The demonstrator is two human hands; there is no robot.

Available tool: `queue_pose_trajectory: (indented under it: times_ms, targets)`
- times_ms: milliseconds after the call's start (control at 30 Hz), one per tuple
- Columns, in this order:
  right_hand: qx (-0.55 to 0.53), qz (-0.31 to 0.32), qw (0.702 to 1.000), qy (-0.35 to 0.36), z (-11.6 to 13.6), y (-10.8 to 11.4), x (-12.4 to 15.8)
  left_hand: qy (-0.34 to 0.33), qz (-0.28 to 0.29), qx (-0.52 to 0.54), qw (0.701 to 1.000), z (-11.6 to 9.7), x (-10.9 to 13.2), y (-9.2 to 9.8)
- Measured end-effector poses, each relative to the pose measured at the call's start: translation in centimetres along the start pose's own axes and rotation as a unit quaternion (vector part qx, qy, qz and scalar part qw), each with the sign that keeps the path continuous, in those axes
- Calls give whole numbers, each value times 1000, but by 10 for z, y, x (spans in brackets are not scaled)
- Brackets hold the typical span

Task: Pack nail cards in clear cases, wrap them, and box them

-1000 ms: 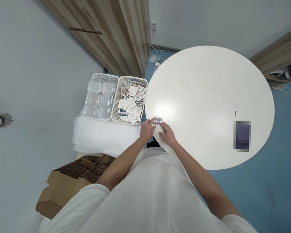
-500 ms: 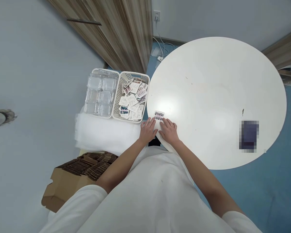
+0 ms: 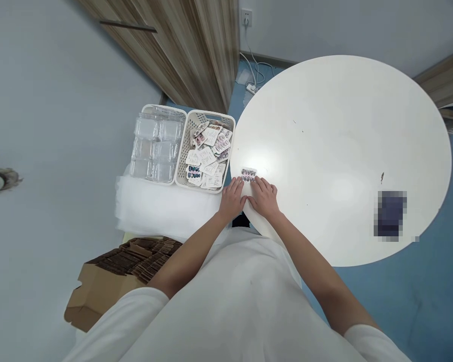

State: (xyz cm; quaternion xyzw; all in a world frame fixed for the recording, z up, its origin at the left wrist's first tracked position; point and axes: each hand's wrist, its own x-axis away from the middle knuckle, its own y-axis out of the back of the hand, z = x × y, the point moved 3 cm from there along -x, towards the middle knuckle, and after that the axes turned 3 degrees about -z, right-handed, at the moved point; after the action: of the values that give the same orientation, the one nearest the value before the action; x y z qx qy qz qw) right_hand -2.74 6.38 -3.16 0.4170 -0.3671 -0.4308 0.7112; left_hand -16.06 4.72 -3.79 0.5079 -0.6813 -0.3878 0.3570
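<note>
A small card of press-on nails (image 3: pixel 248 174), dark and glittery in two rows, lies flat at the near left edge of the white round table (image 3: pixel 343 120). My left hand (image 3: pixel 232 198) rests palm down at its near left side, fingers stretched toward it. On the near right side, my right hand (image 3: pixel 265 196) lies palm down with its fingers extended, the fingertips at the card's lower edge. Both thumbs point inward, close to each other. Neither hand is wrapped around anything.
Left of the table, a white basket (image 3: pixel 178 173) holds many nail cards (image 3: pixel 206 157). Beside it, another basket (image 3: pixel 148 107) carries clear plastic boxes (image 3: pixel 154 148). White sheeting (image 3: pixel 166 203) and a carton (image 3: pixel 101 291) of brown cardboard pieces sit nearer me. A pixelated dark object (image 3: pixel 390 213) lies at right.
Both hands and the nail card have shifted slightly away from me across the table. The camera view has also moved a little.
</note>
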Motion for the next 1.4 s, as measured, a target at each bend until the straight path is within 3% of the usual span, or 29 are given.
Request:
queue_pose_trajectory:
  times_ms: [200,500,967,1233,1400]
  targets:
    - [8,21,1000,10,0,-1,1,-2,6,2,1000,1,2,-3]
    - [-5,-7,1000,-4,-2,-1,-5,-8,7,-2,1000,3,-10,-2]
    - [42,-8,999,-1,-2,3,-1,-15,9,-10,1000,3,-6,-6]
    - [32,-19,999,1,-9,12,19,7,-19,27,999,1,12,-6]
    - [16,-34,999,25,-21,23,30,60,-53,60,995,-3,35,-3]
